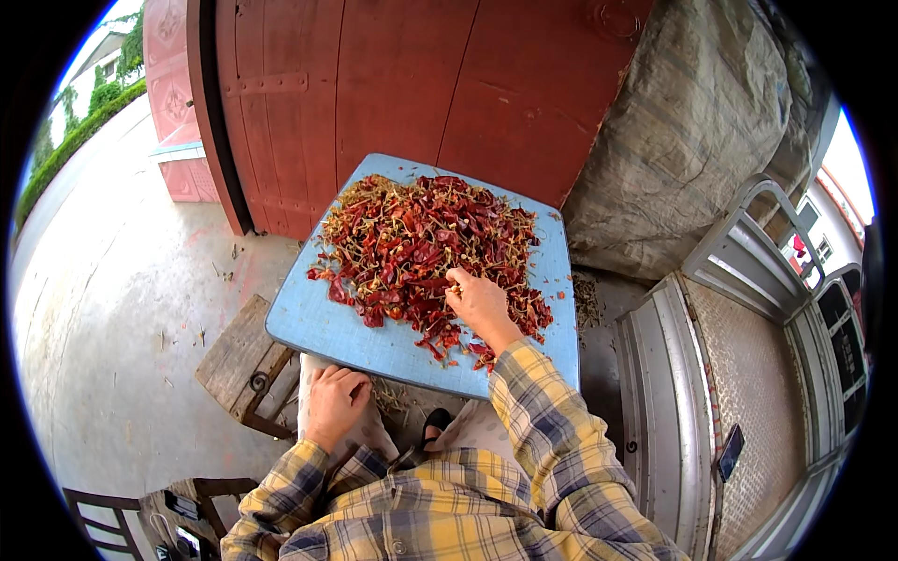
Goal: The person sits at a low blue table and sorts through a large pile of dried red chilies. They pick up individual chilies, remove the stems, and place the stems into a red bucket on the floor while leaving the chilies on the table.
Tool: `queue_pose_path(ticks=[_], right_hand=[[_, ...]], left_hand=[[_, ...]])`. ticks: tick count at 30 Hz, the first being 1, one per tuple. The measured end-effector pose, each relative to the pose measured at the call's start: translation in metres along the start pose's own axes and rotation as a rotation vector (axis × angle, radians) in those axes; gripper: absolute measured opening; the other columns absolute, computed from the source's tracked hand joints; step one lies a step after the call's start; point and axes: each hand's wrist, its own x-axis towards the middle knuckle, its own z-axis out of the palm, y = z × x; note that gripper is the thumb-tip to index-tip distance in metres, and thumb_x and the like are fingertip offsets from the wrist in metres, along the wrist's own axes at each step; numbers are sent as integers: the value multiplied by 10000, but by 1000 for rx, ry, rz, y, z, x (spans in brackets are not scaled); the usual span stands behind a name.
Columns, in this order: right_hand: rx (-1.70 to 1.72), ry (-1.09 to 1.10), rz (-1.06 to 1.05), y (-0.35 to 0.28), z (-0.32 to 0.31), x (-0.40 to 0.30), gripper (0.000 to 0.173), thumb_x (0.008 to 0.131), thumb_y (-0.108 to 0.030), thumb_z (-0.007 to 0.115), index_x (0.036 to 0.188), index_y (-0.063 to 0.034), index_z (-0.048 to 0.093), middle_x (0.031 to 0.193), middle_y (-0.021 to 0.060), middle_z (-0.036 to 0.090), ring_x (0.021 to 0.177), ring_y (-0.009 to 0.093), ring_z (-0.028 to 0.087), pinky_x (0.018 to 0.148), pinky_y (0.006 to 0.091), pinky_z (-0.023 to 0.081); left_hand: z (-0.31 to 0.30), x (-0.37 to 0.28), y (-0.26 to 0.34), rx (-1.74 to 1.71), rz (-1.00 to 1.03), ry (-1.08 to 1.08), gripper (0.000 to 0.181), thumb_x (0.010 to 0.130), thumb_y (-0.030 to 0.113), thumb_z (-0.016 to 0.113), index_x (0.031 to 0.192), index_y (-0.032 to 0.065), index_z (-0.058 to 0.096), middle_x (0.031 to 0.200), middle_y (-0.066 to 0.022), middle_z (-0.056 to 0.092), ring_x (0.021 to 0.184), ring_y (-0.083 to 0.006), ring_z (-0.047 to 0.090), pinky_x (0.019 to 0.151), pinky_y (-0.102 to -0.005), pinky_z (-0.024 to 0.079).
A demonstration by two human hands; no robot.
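A heap of dried red chili peppers with pale stems (421,245) lies spread over a light-blue tabletop (302,308) before me. My right hand (480,305) is over the near side of the heap, with thumb and fingertips pinched together at a dried red chili (431,284); how firmly it is held is hard to see. My left hand (338,403) rests at my knee, just below the table's near edge, with its fingers curled in. I see nothing in it, though the palm is partly hidden.
A red wooden door (393,91) stands behind the table, with a draped tarpaulin (680,140) to its right. A wooden bench (242,357) is at the left. A metal cart bed (751,393) on the right bears a phone (731,453). A chair (112,515) stands at lower left.
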Motion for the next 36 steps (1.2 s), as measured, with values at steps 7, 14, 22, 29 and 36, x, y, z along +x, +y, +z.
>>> queue_pose_path(ticks=[7, 14, 22, 29, 36], right_hand=[[-104, -4, 26, 5, 11, 3, 175, 884, -234, 633, 1017, -133, 583, 704, 82, 657, 635, 273, 640, 565, 414, 496], [-60, 66, -41, 2, 21, 5, 203, 888, -239, 636, 1054, -140, 575, 719, 85, 668, 631, 269, 641, 554, 405, 494], [-152, 20, -37, -7, 11, 6, 175, 860, -187, 646, 936, -100, 514, 681, 106, 639, 674, 311, 653, 567, 443, 494], [-20, 56, 78, 7, -12, -3, 201, 887, -263, 643, 940, -84, 568, 741, 102, 655, 688, 299, 649, 596, 425, 491], [804, -131, 233, 31, -29, -15, 199, 926, -288, 644, 948, -99, 582, 688, 28, 571, 514, 107, 461, 478, 289, 392]], left_hand=[[2, 0, -2, -6, 7, 11, 62, 754, 148, 683, 778, 91, 677, 742, -27, 647, 775, -239, 579, 782, -376, 415], [3, 0, 0, -9, 6, 10, 57, 754, 149, 682, 778, 98, 676, 744, -27, 645, 776, -240, 578, 784, -375, 414], [2, 0, -2, -14, 8, 19, 59, 750, 147, 680, 777, 95, 676, 748, -27, 649, 782, -239, 583, 786, -377, 416], [3, -1, -3, -9, -3, 25, 56, 748, 149, 682, 771, 98, 680, 740, -28, 649, 772, -239, 582, 784, -376, 416], [3, 1, -1, -11, 2, 17, 60, 747, 147, 687, 776, 95, 685, 731, -30, 647, 760, -238, 579, 774, -377, 414]])
